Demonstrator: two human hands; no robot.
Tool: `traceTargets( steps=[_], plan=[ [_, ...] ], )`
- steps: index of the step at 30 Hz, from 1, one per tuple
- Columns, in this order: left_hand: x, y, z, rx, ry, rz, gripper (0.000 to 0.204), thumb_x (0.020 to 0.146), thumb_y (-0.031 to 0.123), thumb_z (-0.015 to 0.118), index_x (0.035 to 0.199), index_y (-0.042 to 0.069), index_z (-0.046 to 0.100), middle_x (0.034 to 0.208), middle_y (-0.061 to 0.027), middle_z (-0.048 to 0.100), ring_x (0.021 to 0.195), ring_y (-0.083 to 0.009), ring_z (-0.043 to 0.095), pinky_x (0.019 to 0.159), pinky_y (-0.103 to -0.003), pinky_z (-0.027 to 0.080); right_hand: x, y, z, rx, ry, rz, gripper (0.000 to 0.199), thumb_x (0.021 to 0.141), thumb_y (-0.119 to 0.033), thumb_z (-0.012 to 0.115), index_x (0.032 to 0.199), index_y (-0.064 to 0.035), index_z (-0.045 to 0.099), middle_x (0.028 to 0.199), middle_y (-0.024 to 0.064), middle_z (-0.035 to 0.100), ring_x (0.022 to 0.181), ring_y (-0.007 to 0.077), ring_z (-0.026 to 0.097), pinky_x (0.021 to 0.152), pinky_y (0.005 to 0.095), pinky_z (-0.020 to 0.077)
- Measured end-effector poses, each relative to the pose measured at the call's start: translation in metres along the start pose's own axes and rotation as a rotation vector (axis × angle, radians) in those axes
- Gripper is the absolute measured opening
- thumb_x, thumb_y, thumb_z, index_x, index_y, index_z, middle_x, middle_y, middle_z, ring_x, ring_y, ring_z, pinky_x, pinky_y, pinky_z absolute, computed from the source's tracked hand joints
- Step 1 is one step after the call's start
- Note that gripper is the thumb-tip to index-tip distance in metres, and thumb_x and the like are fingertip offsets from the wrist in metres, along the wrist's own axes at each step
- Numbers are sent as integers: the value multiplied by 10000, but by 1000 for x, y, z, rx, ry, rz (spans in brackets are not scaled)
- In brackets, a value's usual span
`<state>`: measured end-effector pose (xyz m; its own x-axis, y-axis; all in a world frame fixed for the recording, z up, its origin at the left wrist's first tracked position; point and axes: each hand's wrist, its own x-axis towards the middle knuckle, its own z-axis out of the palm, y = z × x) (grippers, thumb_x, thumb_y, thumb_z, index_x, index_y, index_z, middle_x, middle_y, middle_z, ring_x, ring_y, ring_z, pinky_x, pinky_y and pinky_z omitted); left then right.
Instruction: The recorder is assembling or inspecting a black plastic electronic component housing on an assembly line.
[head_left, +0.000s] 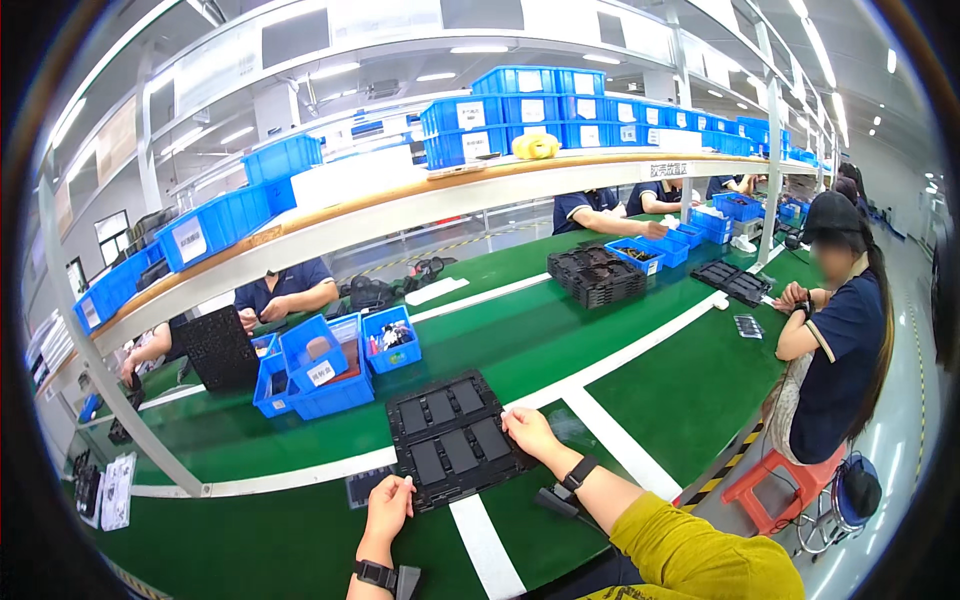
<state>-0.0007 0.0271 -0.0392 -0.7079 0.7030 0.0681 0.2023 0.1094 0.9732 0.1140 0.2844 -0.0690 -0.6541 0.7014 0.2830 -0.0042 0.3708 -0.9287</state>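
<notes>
A black plastic tray [447, 421] lies in front of me on the green bench, with several dark flat rectangular pieces [458, 450] in its slots. My left hand [387, 507] is closed in a pinch at the tray's near left corner. At its right edge, my right hand [532, 432] has its fingers closed on the rim. Next to my left hand, a dark flat panel [366, 486] sticks out partly from beneath the tray. Each wrist wears a dark band. By my right forearm lies a black object [562, 503], its kind unclear.
Blue bins [335, 375] with small parts stand beyond the tray, left. A stack of black trays [597, 276] sits farther right. Overhead runs a shelf [400, 205] with blue boxes. A co-worker [835, 330] sits at right on a red stool [775, 495]; others work across the bench.
</notes>
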Motion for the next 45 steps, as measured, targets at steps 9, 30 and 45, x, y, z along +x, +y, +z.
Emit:
traceTargets(
  steps=[9, 30, 45],
  plan=[
    [2, -1, -3, 7, -12, 32, 183, 862, 149, 503, 732, 20, 513, 541, 3, 478, 450, -69, 451, 431, -208, 363, 5, 1, 1, -10, -9, 8, 281, 854, -223, 490, 661, -23, 533, 527, -5, 467, 486, 68, 419, 462, 237, 341],
    [-4, -5, -6, 27, -37, 3, 144, 842, 133, 528, 766, 11, 531, 583, -2, 505, 502, -65, 487, 477, -205, 397, 2, 3, 2, -5, -48, -29, 274, 853, -197, 493, 638, -30, 519, 506, -16, 441, 459, 62, 393, 435, 230, 315],
    [-4, -3, -7, 24, -58, 45, 130, 837, 127, 525, 783, 9, 529, 600, -5, 515, 514, -64, 483, 488, -206, 387, 3, 0, -2, -63, -56, 47, 302, 823, -251, 490, 662, -5, 558, 571, 107, 535, 561, 176, 524, 557, 308, 407]
  ],
)
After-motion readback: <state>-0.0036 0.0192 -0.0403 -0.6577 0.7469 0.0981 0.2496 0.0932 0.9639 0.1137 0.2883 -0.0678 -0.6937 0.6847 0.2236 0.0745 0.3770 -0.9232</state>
